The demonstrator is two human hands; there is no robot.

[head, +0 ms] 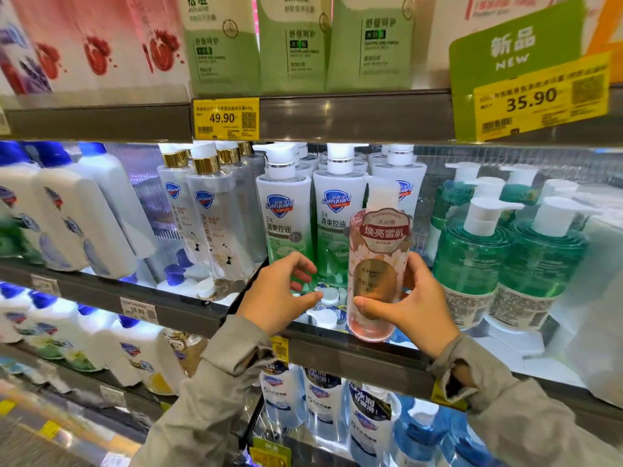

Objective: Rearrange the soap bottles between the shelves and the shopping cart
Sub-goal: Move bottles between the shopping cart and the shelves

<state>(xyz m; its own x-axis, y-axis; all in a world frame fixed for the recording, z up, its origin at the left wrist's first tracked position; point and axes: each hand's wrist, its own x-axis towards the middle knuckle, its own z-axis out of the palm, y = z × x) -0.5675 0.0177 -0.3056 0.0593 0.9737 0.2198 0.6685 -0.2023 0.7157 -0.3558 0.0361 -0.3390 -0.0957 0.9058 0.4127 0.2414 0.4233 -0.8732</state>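
The shelves fill everything in front of this person, and the middle shelf [337,348] is the one being worked, its dark front edge at about wrist height. It is packed in rows by kind: white bottles with blue caps off to the left, clear ones with gold collars, then the white-and-green pump bottles [286,224] in the centre and the green pump bottles [472,257] to the right. The pink bottle [381,237] belongs to none of these rows. It is held upright in the air just in front of the shelf edge, label facing out, covering the third white-and-green bottle. The right hand [404,305] has it, the grip wrapped round the lower half, thumb across the front, low enough to steer the base in. The left hand [283,291] holds nothing. Its fingers are half curled and spread toward the foot of the nearest white-and-green bottle, to my eye to shift it or steady the row. I can't tell if it touches. A yellow price tag [226,117] hangs above. No cart is in sight.
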